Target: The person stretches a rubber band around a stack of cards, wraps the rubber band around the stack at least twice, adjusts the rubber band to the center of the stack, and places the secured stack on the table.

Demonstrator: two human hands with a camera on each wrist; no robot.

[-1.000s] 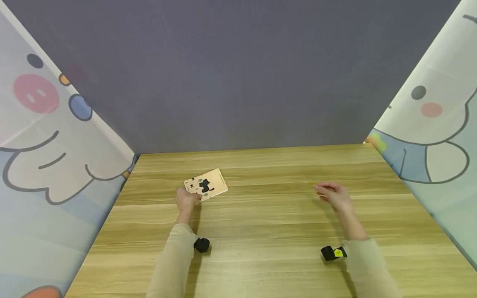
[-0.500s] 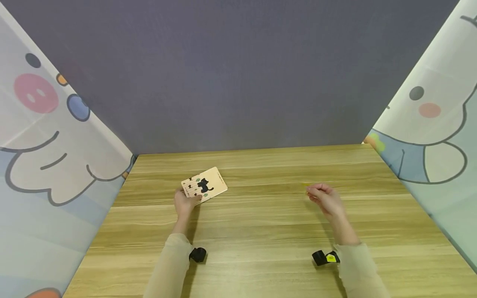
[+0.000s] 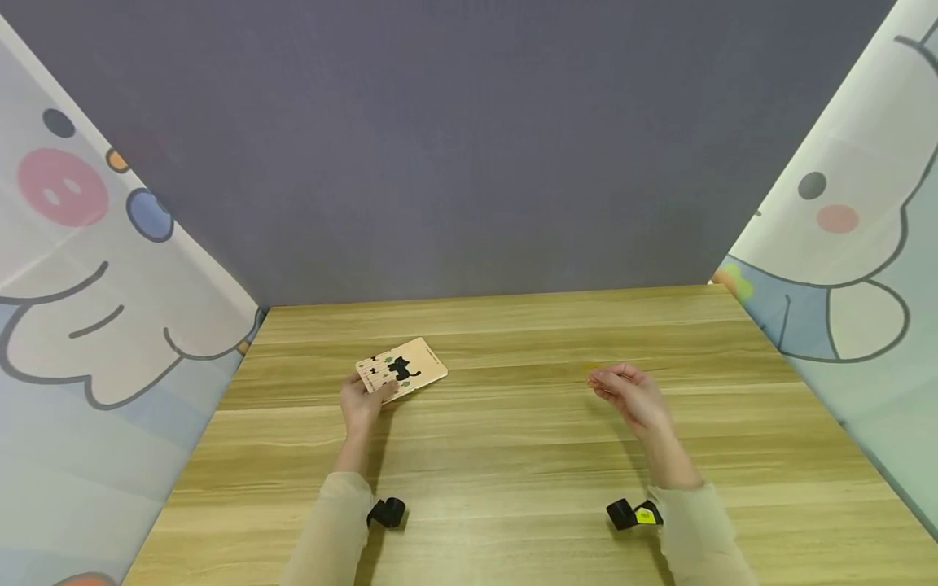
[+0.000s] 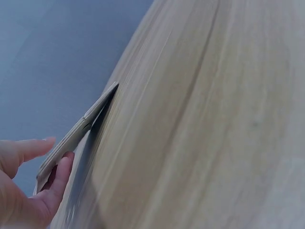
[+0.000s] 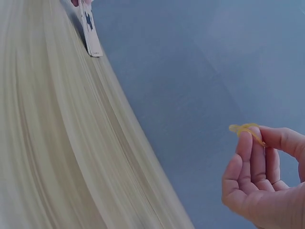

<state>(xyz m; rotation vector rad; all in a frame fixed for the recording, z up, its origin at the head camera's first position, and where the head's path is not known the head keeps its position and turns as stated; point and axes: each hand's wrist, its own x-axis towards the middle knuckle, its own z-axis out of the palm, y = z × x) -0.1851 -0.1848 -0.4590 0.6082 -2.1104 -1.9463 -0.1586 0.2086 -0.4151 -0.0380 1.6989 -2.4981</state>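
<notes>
My left hand (image 3: 361, 407) grips the near left corner of a thin cream notebook (image 3: 421, 358) printed with a black cat. In the left wrist view, the thumb lies above the notebook (image 4: 71, 136) and the fingers are beneath it. It is tilted, its held end raised and its far end at or just above the table. Over the right part of the table, my right hand (image 3: 632, 399) pinches a small yellow rubber band (image 5: 248, 128) between thumb and fingertips. Part of the band is hidden by the fingers.
Both hands are over a wood-grain table (image 3: 498, 456). A grey panel (image 3: 484, 163) rises behind its far edge. Cartoon-printed cloths hang at the left (image 3: 59, 325) and right (image 3: 843, 244). Black wrist cameras (image 3: 388, 513) sit at both sleeves.
The right hand has moved left with the rubber band. The left hand has lifted and tilted the notebook's near end slightly, its fingers now further underneath.
</notes>
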